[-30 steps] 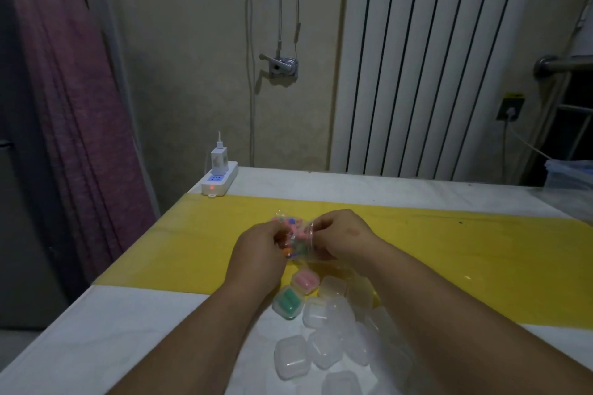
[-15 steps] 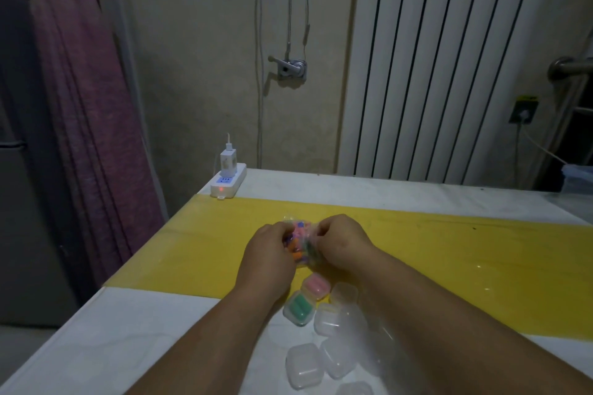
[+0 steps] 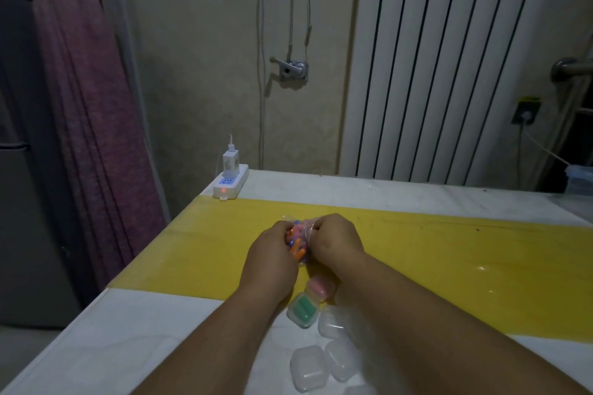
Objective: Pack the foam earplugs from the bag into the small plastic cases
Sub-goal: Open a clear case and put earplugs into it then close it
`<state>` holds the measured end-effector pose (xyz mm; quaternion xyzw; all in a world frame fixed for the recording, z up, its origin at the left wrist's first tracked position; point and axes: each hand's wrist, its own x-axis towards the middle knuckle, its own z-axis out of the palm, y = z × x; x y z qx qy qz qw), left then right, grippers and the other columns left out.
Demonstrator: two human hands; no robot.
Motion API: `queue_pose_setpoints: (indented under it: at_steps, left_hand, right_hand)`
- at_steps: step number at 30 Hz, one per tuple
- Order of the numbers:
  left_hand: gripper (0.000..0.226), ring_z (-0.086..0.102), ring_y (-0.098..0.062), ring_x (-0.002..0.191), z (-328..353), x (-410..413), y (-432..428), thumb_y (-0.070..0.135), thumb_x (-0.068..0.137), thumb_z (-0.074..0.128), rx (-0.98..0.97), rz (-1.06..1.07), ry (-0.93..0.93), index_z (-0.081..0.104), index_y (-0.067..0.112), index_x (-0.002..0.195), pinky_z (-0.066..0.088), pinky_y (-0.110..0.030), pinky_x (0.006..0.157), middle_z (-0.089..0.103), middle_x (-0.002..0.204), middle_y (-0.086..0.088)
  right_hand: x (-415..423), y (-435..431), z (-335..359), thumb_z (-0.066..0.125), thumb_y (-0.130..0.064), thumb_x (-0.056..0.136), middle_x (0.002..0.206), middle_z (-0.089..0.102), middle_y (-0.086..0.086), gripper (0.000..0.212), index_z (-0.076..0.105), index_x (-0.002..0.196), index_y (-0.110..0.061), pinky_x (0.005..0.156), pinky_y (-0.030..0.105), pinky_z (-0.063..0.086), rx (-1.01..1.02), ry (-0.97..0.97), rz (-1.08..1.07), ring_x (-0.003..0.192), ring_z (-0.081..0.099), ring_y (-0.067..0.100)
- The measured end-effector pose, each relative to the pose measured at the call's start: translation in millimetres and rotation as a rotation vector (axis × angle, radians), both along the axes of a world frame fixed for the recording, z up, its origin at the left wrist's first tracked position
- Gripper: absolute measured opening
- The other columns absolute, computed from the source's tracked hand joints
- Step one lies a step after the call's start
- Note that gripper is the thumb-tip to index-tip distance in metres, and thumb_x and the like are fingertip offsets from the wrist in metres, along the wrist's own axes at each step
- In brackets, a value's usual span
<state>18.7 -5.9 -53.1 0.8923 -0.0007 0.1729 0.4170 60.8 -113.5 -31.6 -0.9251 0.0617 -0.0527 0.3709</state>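
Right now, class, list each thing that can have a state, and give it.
Bag, gripped by both hands, earplugs inside.
Left hand, gripping bag.
Right hand, gripping bag.
Pink case, filled, shut.
Green case, filled, shut.
Clear cases, empty.
Power strip, light on, charger plugged in.

The left hand [image 3: 269, 261] and the right hand [image 3: 335, 242] are closing in on the bag [image 3: 301, 234], so it is bunching narrower between them, and the orange earplugs [image 3: 296, 248] inside are showing more than a second ago.
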Motion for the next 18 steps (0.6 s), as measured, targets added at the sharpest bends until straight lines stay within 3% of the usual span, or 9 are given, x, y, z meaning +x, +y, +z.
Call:
queue_pose_setpoints:
  at_steps: [5, 9, 13, 18]
  left_hand:
    - [0.043, 0.060, -0.016, 0.101, -1, 0, 0, 0.014, 0.088, 0.059, -0.008, -0.011, 0.009, 0.056, 0.024, 0.129, 0.048, -0.029, 0.086, 0.066, 0.116, 0.002]
    - [0.039, 0.055, -0.015, 0.096, -1, 0, 1, 0.013, 0.090, 0.057, 0.013, 0.002, -0.011, 0.057, 0.022, 0.128, 0.041, -0.025, 0.079, 0.064, 0.116, 0.001]
    - [0.040, 0.051, -0.012, 0.093, 0, -1, 1, 0.011, 0.091, 0.054, 0.029, 0.011, -0.027, 0.056, 0.022, 0.130, 0.037, -0.021, 0.079, 0.063, 0.119, 0.000]
    - [0.040, 0.052, -0.010, 0.091, -1, 0, 0, 0.012, 0.090, 0.057, 0.011, 0.004, -0.013, 0.057, 0.024, 0.128, 0.039, -0.021, 0.077, 0.065, 0.116, 0.002]
  right_hand:
    - [1, 3, -4, 0.060, -0.020, 0.088, 0.097, 0.072, 0.005, 0.019, 0.075, 0.097, -0.015, 0.071, 0.023, 0.045, 0.074, -0.029, -0.103, 0.091, 0.067, 0.026]
    - [5, 4, -6, 0.058, -0.025, 0.087, 0.091, 0.074, 0.006, 0.022, 0.077, 0.091, -0.015, 0.066, 0.024, 0.045, 0.041, -0.020, -0.096, 0.080, 0.064, 0.025]
    - [11, 7, -3, 0.060, -0.030, 0.081, 0.084, 0.074, 0.006, 0.022, 0.075, 0.083, -0.015, 0.075, 0.032, 0.059, 0.034, 0.044, -0.109, 0.077, 0.070, 0.027]
    - [10, 6, -1, 0.063, -0.026, 0.080, 0.081, 0.073, 0.006, 0.015, 0.072, 0.081, -0.015, 0.077, 0.036, 0.059, -0.058, 0.055, -0.006, 0.077, 0.071, 0.027]
